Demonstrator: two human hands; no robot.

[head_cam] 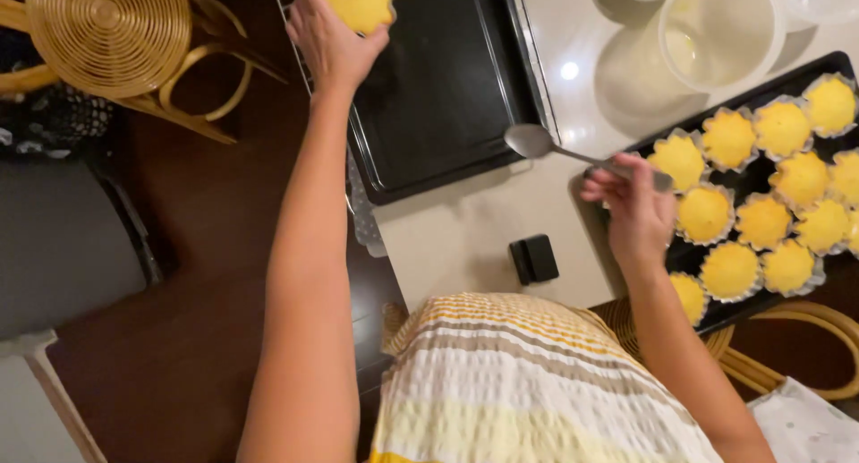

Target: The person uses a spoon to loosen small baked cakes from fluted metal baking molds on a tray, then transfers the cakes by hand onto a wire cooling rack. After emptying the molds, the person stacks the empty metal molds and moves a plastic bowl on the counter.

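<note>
Cupcake (pixel 358 2) is sitting in our left hand (pixel 327 42) over the empty black tray's (pixel 438 96) far edge; our right hand (pixel 635 208) is gripping a spoon (pixel 537 143) beside the filled tray (pixel 761 172).

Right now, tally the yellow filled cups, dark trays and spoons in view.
Yellow filled cups: 14 (13 on the right tray, 1 in the left hand)
Dark trays: 2
Spoons: 1
Total: 17

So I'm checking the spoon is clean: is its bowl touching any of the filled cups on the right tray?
Apart. The head view shows the spoon bowl over bare counter, left of the tray, held by the right hand.
</note>
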